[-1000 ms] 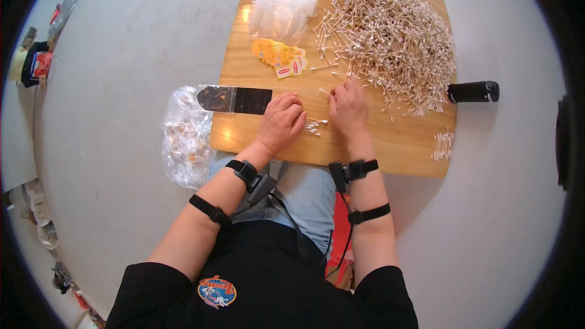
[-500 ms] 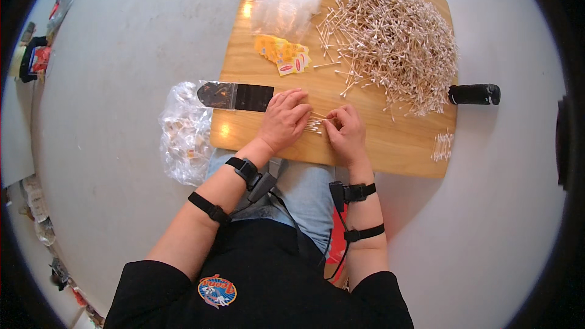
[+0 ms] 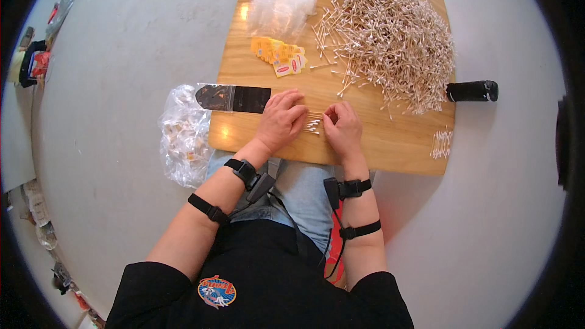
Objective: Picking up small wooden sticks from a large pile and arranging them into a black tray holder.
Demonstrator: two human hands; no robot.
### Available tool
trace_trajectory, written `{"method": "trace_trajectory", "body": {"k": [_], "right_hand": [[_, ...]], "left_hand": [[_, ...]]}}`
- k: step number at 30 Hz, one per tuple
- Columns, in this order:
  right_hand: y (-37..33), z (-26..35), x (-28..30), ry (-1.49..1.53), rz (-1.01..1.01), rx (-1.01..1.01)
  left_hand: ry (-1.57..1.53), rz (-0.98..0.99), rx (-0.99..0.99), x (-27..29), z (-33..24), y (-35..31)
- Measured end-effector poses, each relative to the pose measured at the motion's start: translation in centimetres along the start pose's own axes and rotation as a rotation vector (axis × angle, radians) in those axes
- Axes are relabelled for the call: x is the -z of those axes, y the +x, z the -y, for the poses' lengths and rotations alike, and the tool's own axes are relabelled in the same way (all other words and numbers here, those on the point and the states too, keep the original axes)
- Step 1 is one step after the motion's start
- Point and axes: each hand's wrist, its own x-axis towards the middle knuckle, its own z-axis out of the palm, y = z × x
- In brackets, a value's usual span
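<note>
From where I stand, with the table (image 3: pixel 390 149) as a dial and six at the person's lap, the left hand (image 3: pixel 281 120) rests between seven and eight, palm down over a bunch (image 3: pixel 312 126) of swabs. Its fingers lie close together and hide much of the sticks, so I cannot tell how firmly it grips. The bunch's white tips poke out toward the right hand (image 3: pixel 343 129), which is at six. Its thumb and forefinger are drawn together at the bunch's upper sticks; I cannot tell whether one is pinched.

A great heap (image 3: pixel 396 42) of swabs fills the dial from twelve to three, with strays spilling toward the middle. A small bundle (image 3: pixel 442 144) lies apart at four, and a black cylinder (image 3: pixel 472 91) sits just past the edge at three.

Clear bags (image 3: pixel 281 9) are stacked at eleven, and yellow cards (image 3: pixel 280 56) fan out just below them, near ten. At half past eight a black strip (image 3: pixel 251 99) juts over the edge, its outer part in clear plastic; the left hand stands between it and the tips. Beyond the rim at eight bulges a clear sack (image 3: pixel 183 140). Black straps (image 3: pixel 359 229) circle both forearms.
</note>
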Motion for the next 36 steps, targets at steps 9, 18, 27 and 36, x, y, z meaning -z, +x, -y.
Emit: {"method": "trace_trajectory", "body": {"k": [9,18,27,36], "right_hand": [[5.5,1.3,-1.4,-0.125,-0.079,0.116],[7.1,0.5,-1.5,-0.391,0.025,0.281],[6.6,-0.2,-2.4,-0.218,-0.054,0.192],[11.0,-2.3,-2.9,-0.533,-0.04,0.109]], "left_hand": [[-0.079,0.018,0.012,0.3,-0.1,-0.2],[-0.102,-0.037,0.07,-0.1,0.1,-0.5],[0.03,-0.007,-0.01,0.0,0.5,-0.5],[-0.089,-0.041,0.004,-1.0,0.2,-0.8]]}}
